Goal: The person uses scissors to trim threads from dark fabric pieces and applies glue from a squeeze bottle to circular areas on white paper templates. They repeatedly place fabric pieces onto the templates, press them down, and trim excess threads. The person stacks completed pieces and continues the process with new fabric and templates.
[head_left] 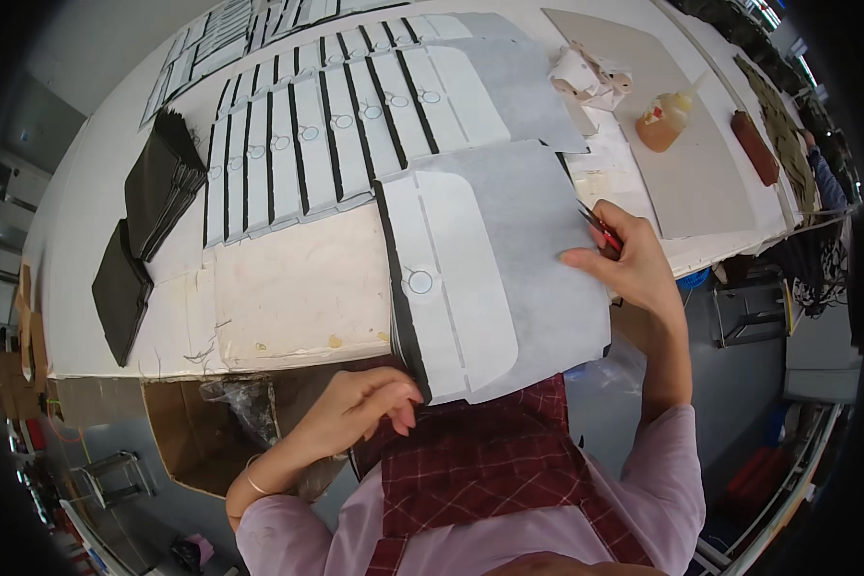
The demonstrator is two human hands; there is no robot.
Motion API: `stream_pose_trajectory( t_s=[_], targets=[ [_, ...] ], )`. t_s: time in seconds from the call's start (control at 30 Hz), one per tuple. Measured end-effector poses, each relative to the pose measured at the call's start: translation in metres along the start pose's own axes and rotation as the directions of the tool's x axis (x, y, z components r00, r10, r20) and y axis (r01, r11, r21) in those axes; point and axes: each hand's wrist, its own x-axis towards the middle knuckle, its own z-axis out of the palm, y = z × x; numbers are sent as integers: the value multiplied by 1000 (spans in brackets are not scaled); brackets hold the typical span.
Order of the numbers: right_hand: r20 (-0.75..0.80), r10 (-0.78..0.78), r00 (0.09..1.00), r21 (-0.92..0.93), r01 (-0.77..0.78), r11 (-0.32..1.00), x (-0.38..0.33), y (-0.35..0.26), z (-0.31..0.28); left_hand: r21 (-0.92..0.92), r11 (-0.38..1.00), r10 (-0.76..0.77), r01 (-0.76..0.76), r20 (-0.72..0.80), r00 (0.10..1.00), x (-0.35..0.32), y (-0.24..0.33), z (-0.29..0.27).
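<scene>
**White panel on grey sheet at the bench edge**

A white rounded panel [451, 288] with a black strip along its left side and a small ring near its middle lies on a pale grey sheet [538, 240]. Both tilt slightly toward eleven o'clock and overhang the bench's near edge at six o'clock. A thin red tool [602, 231] lies at the sheet's three o'clock edge.

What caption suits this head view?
Left hand pinches a white panel; right hand holds a red tool.
</scene>
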Motion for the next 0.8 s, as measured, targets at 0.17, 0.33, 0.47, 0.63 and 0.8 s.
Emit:
stream_pose_trajectory(
  t_s=[0.17, 0.33, 0.47, 0.63, 0.8],
  targets=[
    [7, -15, 1000, -28, 15, 999, -9, -4, -9, -62, 998, 13, -7, 93, 996, 15, 28, 18],
    [-207, -192, 959, -28, 191, 981, -12, -11, -32, 170, 938, 307, -303, 3, 952, 11, 76, 15],
    [-495, -367, 788, -88, 375, 923, 48, -2, -73, 384, 804, 529, -454, -113, 841, 53, 127, 9],
    [-421, -353, 836, -118, 335, 935, 149, 36, -89, 475, 831, 423, -290, -200, 884, 172, 141, -27],
    [-202, -317, 927, -165, 286, 944, 192, 88, -59, 727, 686, 325, -39, -258, 910, 213, 136, -34]
  ],
)
